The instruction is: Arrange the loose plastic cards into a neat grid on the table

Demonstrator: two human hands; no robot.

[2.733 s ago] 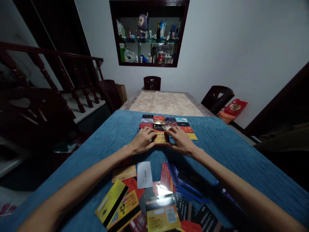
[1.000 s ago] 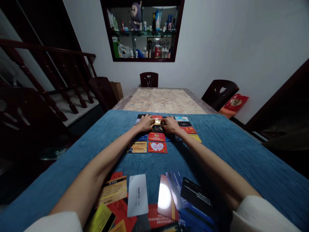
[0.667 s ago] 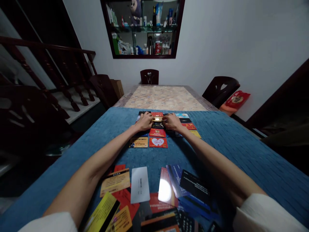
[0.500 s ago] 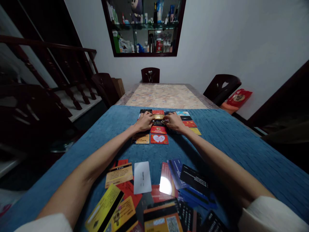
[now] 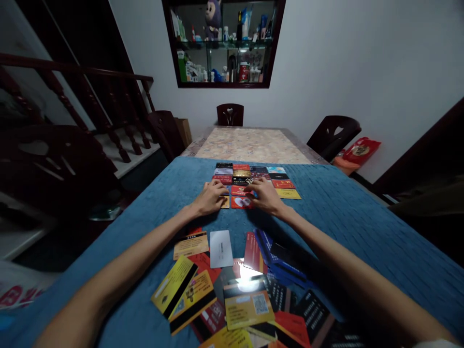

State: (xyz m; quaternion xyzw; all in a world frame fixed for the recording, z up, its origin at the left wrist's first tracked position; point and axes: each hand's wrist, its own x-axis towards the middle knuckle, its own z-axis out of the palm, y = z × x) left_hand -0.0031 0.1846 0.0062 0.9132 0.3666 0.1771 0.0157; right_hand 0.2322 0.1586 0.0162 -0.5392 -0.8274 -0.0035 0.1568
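Cards lie in neat rows on the blue cloth. My left hand rests over the left column, fingers bent and slightly apart, partly covering an orange card. Between my hands is a red card with a white heart, and a red card lies just beyond it. My right hand is at the right side of these two, fingertips apart and near their edges; whether they touch is unclear. Closer to me is a loose pile with a white card, a yellow card and several others.
The blue cloth covers the near part of the table; a patterned tabletop shows beyond. Dark chairs stand around it. A red bag is at the right, and a wooden railing at the left.
Both hands have drawn back toward me from the middle rows to the nearest rows, uncovering cards behind them. The view has shifted slightly.
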